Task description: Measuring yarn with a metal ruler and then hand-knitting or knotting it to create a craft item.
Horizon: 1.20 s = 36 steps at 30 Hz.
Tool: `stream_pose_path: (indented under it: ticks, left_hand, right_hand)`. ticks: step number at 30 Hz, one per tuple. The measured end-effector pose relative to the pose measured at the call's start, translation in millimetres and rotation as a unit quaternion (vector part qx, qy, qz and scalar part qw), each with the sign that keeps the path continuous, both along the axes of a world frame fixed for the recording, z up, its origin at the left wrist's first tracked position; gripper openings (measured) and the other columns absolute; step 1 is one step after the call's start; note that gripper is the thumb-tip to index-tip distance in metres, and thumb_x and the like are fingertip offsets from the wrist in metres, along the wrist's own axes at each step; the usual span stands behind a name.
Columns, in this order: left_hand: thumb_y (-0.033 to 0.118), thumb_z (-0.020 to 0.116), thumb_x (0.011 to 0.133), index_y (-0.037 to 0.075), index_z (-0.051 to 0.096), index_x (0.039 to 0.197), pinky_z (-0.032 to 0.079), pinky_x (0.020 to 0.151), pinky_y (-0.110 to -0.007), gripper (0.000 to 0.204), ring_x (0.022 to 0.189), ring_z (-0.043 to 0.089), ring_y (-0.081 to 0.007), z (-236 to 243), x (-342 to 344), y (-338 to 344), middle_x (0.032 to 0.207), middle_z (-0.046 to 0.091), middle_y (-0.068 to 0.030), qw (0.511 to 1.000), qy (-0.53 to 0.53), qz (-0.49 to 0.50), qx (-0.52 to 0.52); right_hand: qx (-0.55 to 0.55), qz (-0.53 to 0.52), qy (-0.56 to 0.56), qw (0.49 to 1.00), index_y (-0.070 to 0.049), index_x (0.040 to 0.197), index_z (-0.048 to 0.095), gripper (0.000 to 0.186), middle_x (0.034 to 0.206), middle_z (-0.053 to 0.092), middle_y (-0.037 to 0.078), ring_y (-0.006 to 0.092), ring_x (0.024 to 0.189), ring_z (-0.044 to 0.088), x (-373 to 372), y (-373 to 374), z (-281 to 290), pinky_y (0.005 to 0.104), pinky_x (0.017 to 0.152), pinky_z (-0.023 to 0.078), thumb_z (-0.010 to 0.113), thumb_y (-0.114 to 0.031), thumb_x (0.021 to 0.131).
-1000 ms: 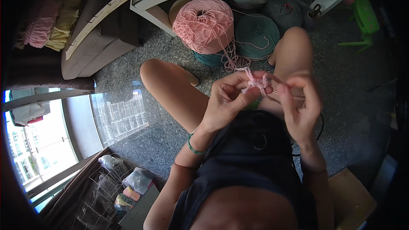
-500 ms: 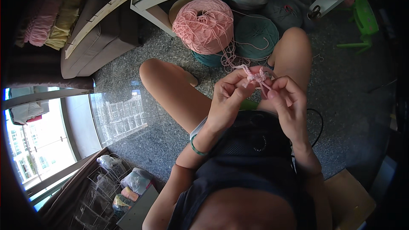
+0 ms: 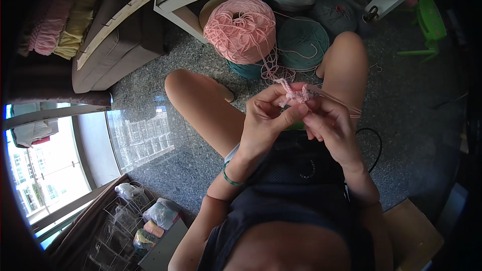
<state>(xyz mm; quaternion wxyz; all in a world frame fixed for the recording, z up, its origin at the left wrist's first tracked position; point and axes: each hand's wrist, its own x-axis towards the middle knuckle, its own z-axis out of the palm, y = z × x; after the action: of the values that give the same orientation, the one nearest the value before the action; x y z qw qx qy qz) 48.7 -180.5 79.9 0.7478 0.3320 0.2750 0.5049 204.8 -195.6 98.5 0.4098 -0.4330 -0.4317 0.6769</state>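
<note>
A small knotted piece of pink yarn (image 3: 297, 94) is pinched between my two hands above my lap. My left hand (image 3: 268, 118) has thumb and fingers closed on its left side, with a short twisted cord standing up from it. On the other side my right hand (image 3: 331, 125) grips the piece, its thumb close to my left thumb. Loose pink strands pass over the back of my right fingers toward my right knee. Fingers partly hide the knots. Beyond my hands stands a large pink yarn ball (image 3: 240, 32), with tangled pink strands beside it.
Teal yarn (image 3: 302, 44) and a grey yarn ball (image 3: 335, 14) lie near the white table frame (image 3: 175, 20). A wooden strip with pins (image 3: 125, 15) crosses the upper left. Far right is a green stool (image 3: 429, 20); lower left, a wire rack (image 3: 108, 241) with bags.
My hands have drawn closer together, with the thumbs now nearly touching. The yarn piece sits slightly lower, and strands now stretch rightward over my right hand.
</note>
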Motion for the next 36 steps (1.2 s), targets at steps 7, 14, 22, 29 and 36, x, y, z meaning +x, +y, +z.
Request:
stream_pose_path:
  ticks: [7, 14, 22, 29, 36]
  left_hand:
    - [0.001, 0.061, 0.084, -0.004, 0.053, 0.116, 0.050, 0.083, -0.027, 0.033, 0.090, 0.061, -0.0134, 1.0, 2.4, -5.1, 0.099, 0.064, -0.0095, 1.000, 0.008, 0.024, -0.009]
    - [0.001, 0.060, 0.085, -0.005, 0.052, 0.117, 0.051, 0.083, -0.027, 0.033, 0.091, 0.061, -0.0138, 7.4, 1.1, -8.2, 0.101, 0.063, -0.0091, 0.999, -0.022, 0.030, -0.017]
    - [-0.001, 0.061, 0.084, -0.005, 0.053, 0.116, 0.051, 0.082, -0.027, 0.033, 0.091, 0.061, -0.0141, 11.6, -0.5, -10.1, 0.101, 0.063, -0.0095, 0.998, -0.041, 0.030, -0.023]
    - [-0.001, 0.061, 0.083, -0.005, 0.054, 0.114, 0.052, 0.081, -0.027, 0.032, 0.089, 0.062, -0.0138, 9.8, -2.3, -12.4, 0.099, 0.064, -0.0095, 0.999, -0.033, 0.015, -0.010]
    - [0.000, 0.062, 0.083, -0.003, 0.055, 0.114, 0.052, 0.075, -0.025, 0.031, 0.084, 0.062, -0.0119, 16.0, -8.1, -2.7, 0.096, 0.065, -0.0084, 0.999, -0.026, 0.007, -0.038]
  right_hand:
    - [0.060, 0.010, 0.022, 0.998, 0.002, 0.109, 0.055, 0.023, 0.087, 0.058, -0.002, -0.0013, 0.069, 0.047, -0.7, -0.3, -6.7, 0.0145, 0.056, 0.038, 0.053, -0.008, 0.089]
    - [0.118, 0.086, -0.033, 0.989, 0.004, 0.114, 0.053, 0.028, 0.107, 0.056, 0.003, 0.0024, 0.082, 0.050, 6.9, 0.6, -9.1, 0.0164, 0.069, 0.041, 0.053, -0.010, 0.089]
    - [0.147, 0.082, -0.021, 0.986, 0.007, 0.114, 0.051, 0.030, 0.125, 0.047, 0.010, 0.0110, 0.102, 0.051, 4.5, -2.3, -0.6, 0.0212, 0.083, 0.043, 0.054, -0.006, 0.087]
    - [0.170, 0.082, -0.052, 0.981, 0.007, 0.098, 0.055, 0.015, 0.116, 0.051, 0.010, 0.0112, 0.097, 0.053, 7.7, -7.6, 1.2, 0.0223, 0.080, 0.045, 0.053, -0.003, 0.087]
    - [0.140, 0.060, -0.080, 0.985, 0.004, 0.087, 0.056, 0.012, 0.088, 0.059, 0.009, 0.0142, 0.083, 0.058, 6.5, -1.2, 15.6, 0.0257, 0.071, 0.047, 0.058, -0.007, 0.086]
